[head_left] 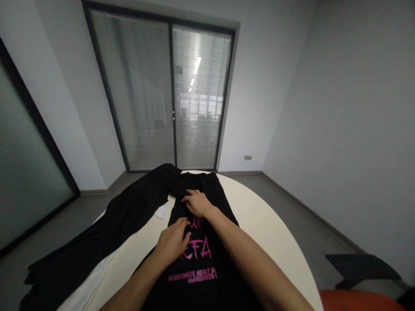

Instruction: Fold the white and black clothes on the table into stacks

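Note:
A black T-shirt (pixel 201 272) with pink lettering lies lengthwise on the round cream table (pixel 272 229), its sides partly folded in. My right hand (pixel 196 203) rests on its upper part, palm down with the fingers spread. Lower and to the left, my left hand (pixel 173 239) lies over the left edge of the print, its fingers apart. Both hands touch the cloth without gripping it. My left hand and forearm hide part of the lettering.
Other black clothing (pixel 123 216) is heaped along the table's left side, with white cloth (pixel 94 280) under it. An orange chair seat (pixel 359 300) with a black armrest (pixel 363 265) stands at lower right. Beyond the table is a glass partition with blinds (pixel 145 99).

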